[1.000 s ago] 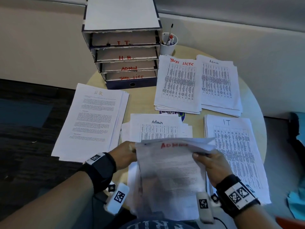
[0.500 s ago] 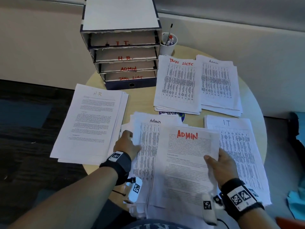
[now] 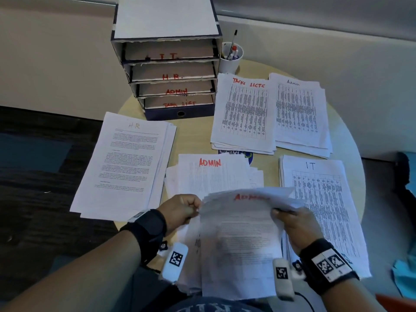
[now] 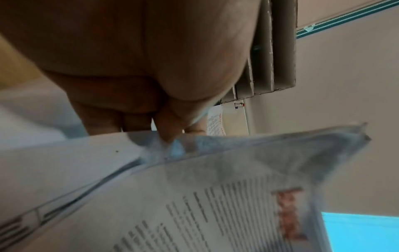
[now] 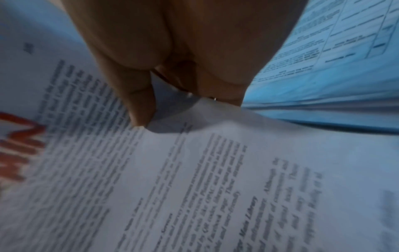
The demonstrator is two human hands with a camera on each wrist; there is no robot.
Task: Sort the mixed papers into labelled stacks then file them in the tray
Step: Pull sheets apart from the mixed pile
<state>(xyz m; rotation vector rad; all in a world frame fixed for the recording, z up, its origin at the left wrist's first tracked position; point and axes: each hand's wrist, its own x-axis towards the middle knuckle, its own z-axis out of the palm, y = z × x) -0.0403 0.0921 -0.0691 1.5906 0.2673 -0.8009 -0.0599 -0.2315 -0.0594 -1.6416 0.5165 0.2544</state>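
I hold a bundle of mixed papers [image 3: 240, 239] near the table's front edge, its top sheet headed ADMIN in red. My left hand [image 3: 182, 210] pinches its left edge and my right hand [image 3: 292, 224] grips its right edge, thumb on top [image 5: 140, 109]. The bundle [image 4: 194, 196] is lifted and bowed. Just beyond it on the table lies a sheet headed ADMIN [image 3: 213, 174] on a loose pile. Labelled stacks lie around: HR [image 3: 128, 161], Task Lists [image 3: 245, 113], Admin [image 3: 299, 113], IT [image 3: 319, 199]. The filing tray [image 3: 168, 64] stands at the back with shelves marked IT, HR, ADMIN, TASK LIST.
A white cup of pens [image 3: 231, 56] stands right of the tray. The round wooden table [image 3: 193, 136] shows bare wood between the stacks. Dark floor lies to the left, a pale wall behind, a blue object [image 3: 405, 278] at the far right.
The ADMIN sheet my right hand was laying down now lies on the middle pile. Both hands have come back to the bundle and lifted it, another ADMIN sheet on top.
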